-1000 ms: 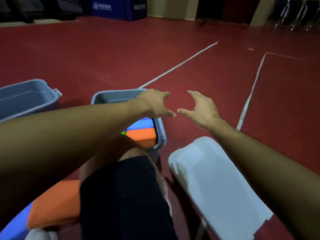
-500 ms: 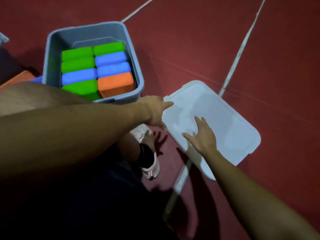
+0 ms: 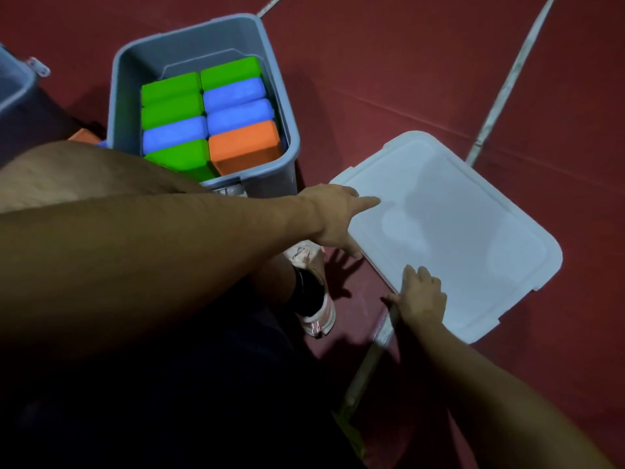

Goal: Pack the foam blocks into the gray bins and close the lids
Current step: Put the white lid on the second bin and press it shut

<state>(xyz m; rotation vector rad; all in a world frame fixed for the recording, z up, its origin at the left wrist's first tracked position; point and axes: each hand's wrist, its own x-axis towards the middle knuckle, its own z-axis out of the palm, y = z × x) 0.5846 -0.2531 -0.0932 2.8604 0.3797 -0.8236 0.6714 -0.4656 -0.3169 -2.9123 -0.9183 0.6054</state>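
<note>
Foam blocks (image 3: 209, 116), green, blue and orange, fill the gray bin (image 3: 287, 130), which stands uncovered. Its white lid (image 3: 449, 231) lies beside it on the floor. My left hand (image 3: 333, 221) and right hand (image 3: 421, 297) grip the lid's near edge; closing remains.

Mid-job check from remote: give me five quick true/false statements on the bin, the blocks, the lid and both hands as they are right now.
1. The lid lies on the floor beside the gray bin. True.
2. The bin is closed. False: it is open, foam blocks showing.
3. The left hand is at the lid's near edge. True.
4. The right hand holds an orange block. False: it touches the lid.
5. All visible blocks are green. False: some are blue, some orange.
</note>
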